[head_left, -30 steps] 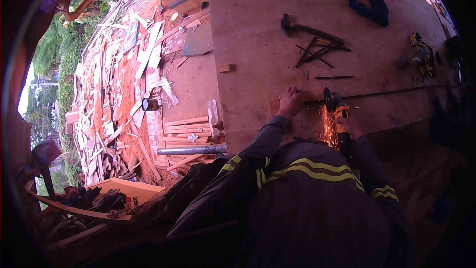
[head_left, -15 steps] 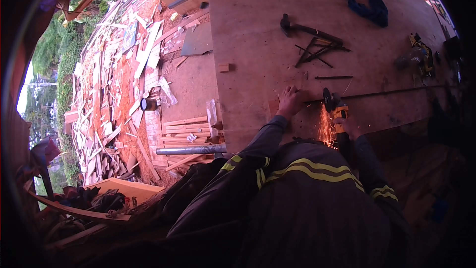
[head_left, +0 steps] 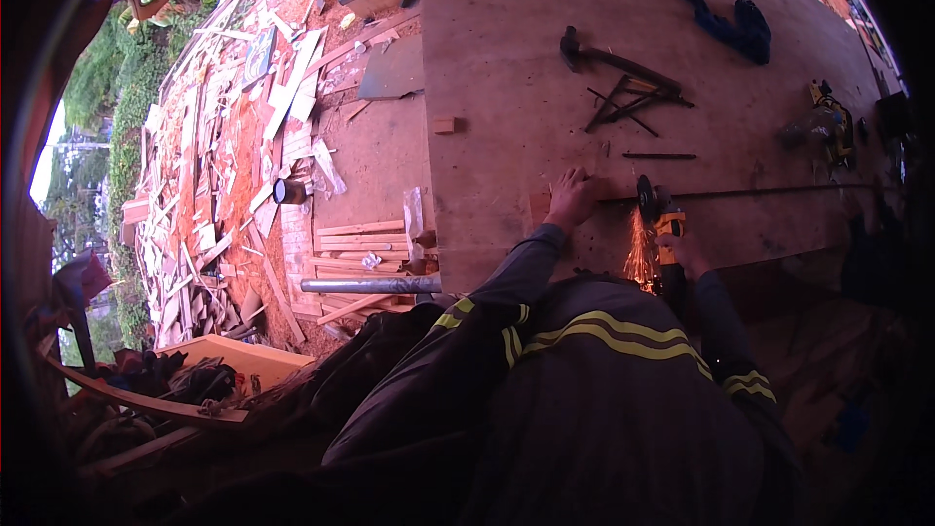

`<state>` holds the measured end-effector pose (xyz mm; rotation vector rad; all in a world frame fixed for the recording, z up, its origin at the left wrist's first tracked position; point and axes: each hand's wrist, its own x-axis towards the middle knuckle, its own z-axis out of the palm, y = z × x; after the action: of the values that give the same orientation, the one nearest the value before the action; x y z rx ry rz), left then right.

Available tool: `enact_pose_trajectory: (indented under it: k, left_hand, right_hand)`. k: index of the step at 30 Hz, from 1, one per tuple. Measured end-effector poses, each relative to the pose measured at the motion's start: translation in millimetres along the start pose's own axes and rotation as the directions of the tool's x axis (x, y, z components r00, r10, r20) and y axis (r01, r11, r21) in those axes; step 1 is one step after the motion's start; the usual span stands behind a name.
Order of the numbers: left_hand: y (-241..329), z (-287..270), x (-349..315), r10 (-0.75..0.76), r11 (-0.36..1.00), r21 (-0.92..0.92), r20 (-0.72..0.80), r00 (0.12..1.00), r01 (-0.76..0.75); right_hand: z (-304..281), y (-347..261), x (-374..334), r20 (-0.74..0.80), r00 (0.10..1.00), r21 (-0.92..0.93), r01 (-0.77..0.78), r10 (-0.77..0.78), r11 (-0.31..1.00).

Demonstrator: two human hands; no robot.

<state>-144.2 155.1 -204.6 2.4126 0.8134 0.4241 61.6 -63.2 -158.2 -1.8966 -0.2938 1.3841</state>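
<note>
A yellow and black angle grinder is gripped in my right hand, its fingers wrapped round the body. Its dark disc meets a long, thin metal bar on the plywood table, and orange sparks stream down toward my body. To the left of the disc, my left hand is closed over the bar's left end, holding it down by a small wooden block. My palm hides part of that end.
Beyond the bar lie a short rod, a hammer, several cut bar pieces and a blue cloth. Another yellow power tool rests at right. Near the bar's far right end is another person's dim hand. Wood scraps cover the ground at left.
The grinder stays at about the same spot on the bar, still throwing sparks. The view has shifted slightly. Another person's hand now shows near the bar's right end.
</note>
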Motion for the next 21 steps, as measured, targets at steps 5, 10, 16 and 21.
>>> enact_pose_trajectory:
  k: [5, 10, 16, 21]
  left_hand:
    - [5, -2, 0, -0.016, 0.999, -0.039, 0.011, 1.0, 0.016]
    - [6, -5, -1, -0.013, 0.999, -0.047, 0.01, 1.0, 0.013]
    - [-3, 1, -2, -0.006, 0.999, -0.042, 0.007, 1.0, 0.006]
    - [1, 0, 0, 0.018, 0.998, -0.058, -0.022, 1.0, -0.019]
  right_hand:
    - [1, -5, -4, -0.027, 0.999, -0.041, 0.021, -0.022, 0.999]
    - [4, -7, -9, -0.06, 0.998, -0.07, 0.012, -0.016, 0.997]
    - [3, -2, 0, -0.039, 0.999, -0.086, -0.003, -0.001, 0.996]
    - [3, -10, -7, -0.041, 0.999, -0.067, -0.03, 0.027, 0.997]
